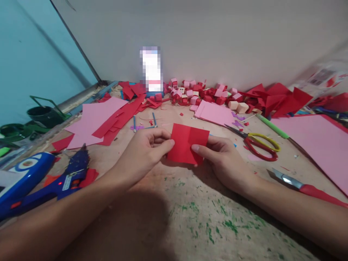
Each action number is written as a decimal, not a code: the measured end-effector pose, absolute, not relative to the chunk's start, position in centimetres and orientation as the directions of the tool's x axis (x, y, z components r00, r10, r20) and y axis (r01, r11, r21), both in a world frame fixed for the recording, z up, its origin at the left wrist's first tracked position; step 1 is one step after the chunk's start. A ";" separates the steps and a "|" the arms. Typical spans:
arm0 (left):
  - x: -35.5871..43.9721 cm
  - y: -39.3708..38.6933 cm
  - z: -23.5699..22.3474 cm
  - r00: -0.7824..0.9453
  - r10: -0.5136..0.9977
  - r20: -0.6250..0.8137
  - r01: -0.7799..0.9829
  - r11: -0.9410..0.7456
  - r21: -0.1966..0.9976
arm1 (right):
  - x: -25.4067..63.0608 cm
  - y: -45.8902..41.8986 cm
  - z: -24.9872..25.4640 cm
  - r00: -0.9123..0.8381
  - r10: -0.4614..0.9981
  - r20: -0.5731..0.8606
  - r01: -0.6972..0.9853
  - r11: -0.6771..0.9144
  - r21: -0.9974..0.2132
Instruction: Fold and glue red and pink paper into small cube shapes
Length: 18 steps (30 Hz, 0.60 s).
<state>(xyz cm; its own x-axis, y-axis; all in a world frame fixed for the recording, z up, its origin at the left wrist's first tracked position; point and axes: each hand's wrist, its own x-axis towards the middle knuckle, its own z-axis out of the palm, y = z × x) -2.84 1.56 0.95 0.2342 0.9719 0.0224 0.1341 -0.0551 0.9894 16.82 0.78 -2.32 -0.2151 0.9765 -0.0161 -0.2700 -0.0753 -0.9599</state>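
A small red paper square (187,143) is held between both hands above the middle of the table. My left hand (156,145) pinches its left edge, thumb in front and fingers curled behind. At the right edge, my right hand (217,152) grips it with the thumb on its face; those fingers are partly hidden behind the paper. The square looks flat and slightly tilted. Right of my right hand lie scissors (262,146) with one yellow and one red handle. Nearer me on that side is a red-handled knife (304,186).
A blue glue gun (67,181) lies at left beside a blue-and-white object (29,170). Pink sheets (95,116) and red strips are behind it. A lit phone (152,69) stands against the wall, with several small red and pink cubes (194,90) nearby. Large pink paper (320,141) is at right.
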 end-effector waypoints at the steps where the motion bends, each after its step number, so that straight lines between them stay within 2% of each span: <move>1: -2.8 1.5 1.0 0.234 0.972 0.006 0.142 -0.041 0.989 | 16.8 0.8 -2.3 -0.217 0.976 -0.013 -0.269 -0.073 -0.960; 4: -2.7 1.2 1.3 0.244 0.969 -0.035 0.159 -0.004 0.987 | 16.8 0.7 -2.2 -0.237 0.971 -0.027 -0.280 -0.095 -0.955; 10: -2.9 1.3 1.0 0.173 0.982 0.075 0.208 -0.110 0.972 | 16.7 0.7 -2.0 -0.230 0.972 -0.053 -0.273 -0.117 -0.955; 13: -2.9 1.5 0.8 0.161 0.986 0.047 0.207 -0.081 0.975 | 16.8 0.7 -2.2 -0.222 0.973 -0.057 -0.293 -0.123 -0.948; 18: -2.8 1.7 0.8 0.123 0.992 0.026 0.115 -0.040 0.993 | 16.7 0.6 -1.9 -0.235 0.968 -0.088 -0.367 -0.172 -0.914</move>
<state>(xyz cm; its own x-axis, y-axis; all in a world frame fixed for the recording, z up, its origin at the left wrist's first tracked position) -2.79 1.69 0.78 0.1231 0.9921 0.0259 0.1149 -0.0402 0.9926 16.69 0.58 -1.94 -0.2347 0.9681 -0.0878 -0.3665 -0.1718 -0.9144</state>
